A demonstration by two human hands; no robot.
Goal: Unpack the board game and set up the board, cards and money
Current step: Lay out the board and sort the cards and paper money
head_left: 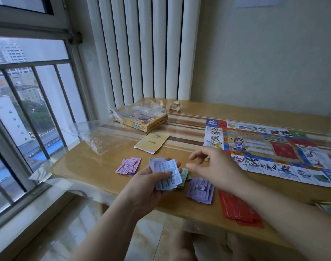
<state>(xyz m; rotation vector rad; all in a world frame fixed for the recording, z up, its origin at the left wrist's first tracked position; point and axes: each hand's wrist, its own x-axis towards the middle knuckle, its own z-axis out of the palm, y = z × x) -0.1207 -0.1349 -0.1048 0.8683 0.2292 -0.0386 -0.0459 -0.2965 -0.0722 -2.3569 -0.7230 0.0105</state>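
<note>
Left hand point(151, 187) grips a fanned wad of blue paper banknotes point(167, 172) over the near part of the surface point(96, 166), thumb across the top. Right hand point(217, 166) empty, fingers loosely spread, just beside. Notes judged thin, light, floppy and prone to sliding: pinch one by a free corner.

The game board point(273, 147) is running off the view's right edge, so its right end is not showing, and the print on its squares is coming out too small to read. The right hand point(215, 166) is showing slightly blurred and is covering the board's near-left corner. A small yellow thing point(206, 159) is peeking out beside its fingers, too little to identify. The forearm is hiding part of the red cards point(240, 211) by the front edge of the table point(104, 166). Blue notes point(167, 174) in the left hand point(151, 187) are covering most of the green notes point(184, 176). A card stack point(328, 207) at the table's right end is being cut off. Clear plastic is veiling the yellow box point(147, 123)'s contents.
</note>
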